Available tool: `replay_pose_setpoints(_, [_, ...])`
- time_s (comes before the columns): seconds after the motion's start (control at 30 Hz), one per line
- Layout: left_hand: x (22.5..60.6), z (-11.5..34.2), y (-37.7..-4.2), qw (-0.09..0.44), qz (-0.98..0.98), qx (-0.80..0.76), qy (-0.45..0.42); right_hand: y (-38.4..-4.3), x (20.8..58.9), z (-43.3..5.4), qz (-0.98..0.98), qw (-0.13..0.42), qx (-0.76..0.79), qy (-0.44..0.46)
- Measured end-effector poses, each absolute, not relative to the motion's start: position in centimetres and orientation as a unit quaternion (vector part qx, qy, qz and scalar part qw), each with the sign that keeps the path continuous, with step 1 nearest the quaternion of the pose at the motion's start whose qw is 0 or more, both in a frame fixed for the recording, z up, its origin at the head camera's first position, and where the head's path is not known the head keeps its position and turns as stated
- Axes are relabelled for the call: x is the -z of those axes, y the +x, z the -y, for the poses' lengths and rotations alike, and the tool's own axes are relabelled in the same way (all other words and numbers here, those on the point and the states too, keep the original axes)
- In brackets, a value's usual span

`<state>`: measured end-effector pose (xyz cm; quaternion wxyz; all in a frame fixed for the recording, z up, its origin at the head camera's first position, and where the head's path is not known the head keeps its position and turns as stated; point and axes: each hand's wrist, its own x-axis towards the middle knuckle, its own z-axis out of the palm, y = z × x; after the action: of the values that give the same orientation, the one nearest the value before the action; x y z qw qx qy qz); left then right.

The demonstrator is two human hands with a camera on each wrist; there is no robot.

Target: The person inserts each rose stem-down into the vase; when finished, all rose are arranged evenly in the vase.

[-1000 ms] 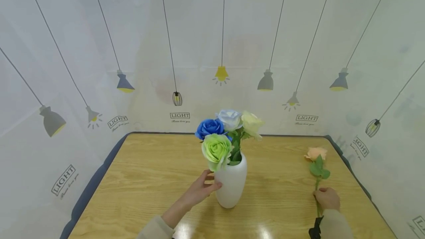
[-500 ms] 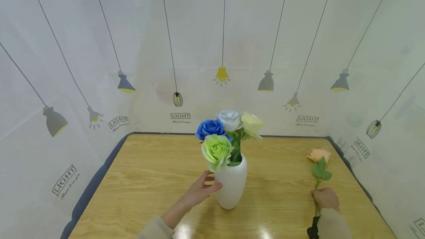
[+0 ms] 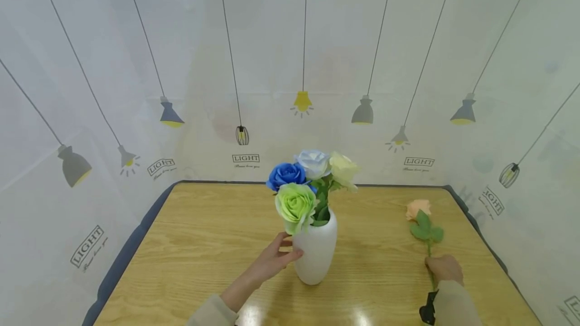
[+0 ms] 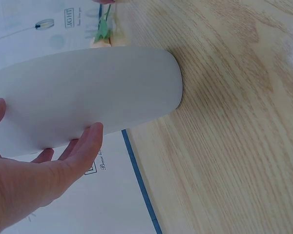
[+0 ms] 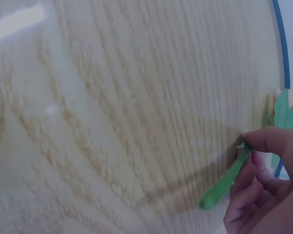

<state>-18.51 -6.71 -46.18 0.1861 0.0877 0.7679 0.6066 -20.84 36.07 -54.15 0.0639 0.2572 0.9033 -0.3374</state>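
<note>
A white vase (image 3: 315, 253) stands upright on the wooden table, holding artificial roses: a blue rose (image 3: 286, 176), a green rose (image 3: 296, 204), a pale blue rose (image 3: 312, 163) and a cream rose (image 3: 344, 169). My left hand (image 3: 272, 260) holds the vase's left side, thumb in front and fingers reaching behind. In the left wrist view its fingertips rest along the vase's wall (image 4: 97, 85). Over at the right, my right hand (image 3: 445, 269) pinches the stem of a peach rose (image 3: 418, 209) between thumb and fingers. The stem's green lower end (image 5: 217, 192) sticks out below the fingers in the right wrist view.
The wooden table (image 3: 204, 235) has a dark blue edge along its back and sides. Behind it hangs a pale backdrop (image 3: 267, 64) printed with lamps. A black wrist strap piece (image 3: 428, 308) shows beside the right sleeve.
The peach rose's bloom first shifted slightly right, then swung left, so the stem now leans left in my right hand. My left hand and the vase have stayed put.
</note>
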Motion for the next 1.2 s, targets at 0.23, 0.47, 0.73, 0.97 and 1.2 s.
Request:
replay_pose_setpoints(0.23, [46.6, 6.7, -18.6, 0.183, -0.769, -0.606, 0.091, -21.1, 54.9, -36.6, -0.885, 0.065, 0.403, 0.223])
replay_pose_setpoints(0.47, [46.5, 6.8, -18.6, 0.181, -0.769, -0.606, 0.093, -21.8, 56.0, -36.3, -0.791, 0.102, 0.565, 0.213])
replay_pose_setpoints(0.73, [46.6, 6.7, -18.7, 0.181, -0.768, -0.607, 0.091, -22.0, 55.2, -34.1, -0.783, 0.104, 0.597, 0.142])
replay_pose_setpoints(0.97, [45.2, 6.6, -18.0, 0.182, -0.766, -0.609, 0.093, -21.7, 54.3, -32.5, -0.792, 0.078, 0.597, 0.104])
replay_pose_setpoints(1.2, [46.6, 6.7, -18.6, 0.179, -0.769, -0.608, 0.088, -21.8, 53.1, -31.0, -0.8, 0.025, 0.596, 0.062])
